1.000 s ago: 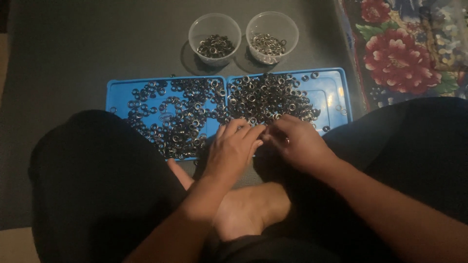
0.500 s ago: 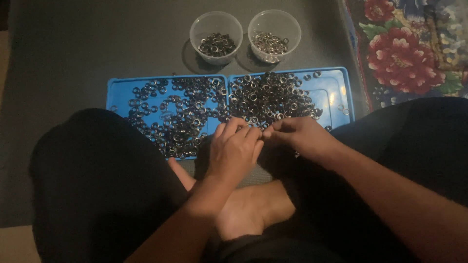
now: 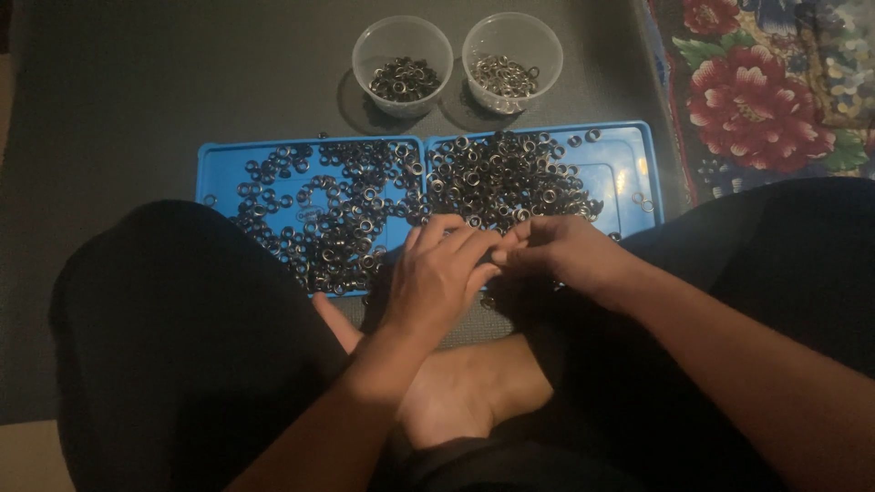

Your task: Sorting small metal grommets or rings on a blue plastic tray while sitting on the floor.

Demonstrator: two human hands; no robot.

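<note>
Person seated cross-legged on dark mat [image 3: 164, 100], bare feet [image 3: 456, 392] tucked below the hands. L hand [image 3: 442, 278] palm down, wrist straight, forearm running up from lower centre; fingers bunched, tips aimed up-right toward the R hand. R hand [image 3: 570, 255] enters from right, forearm angled down-right, fingers curled with tips pressed against the L fingertips at near edge of blue tray [image 3: 629, 150]. Both hands pinched together at that meeting pt; what sits between the tips is too small and dim to make out, so grip contents cannot be told. Tray is two joined blue panels, both strewn w/ small dark metal rings [image 3: 492, 178], denser on R panel just above the hands. Beyond the tray, two clear round cups: L cup [image 3: 402, 64] holds darker rings, R cup [image 3: 512, 60] holds paler ones. Floral cloth [image 3: 756, 100] at upper right.
</note>
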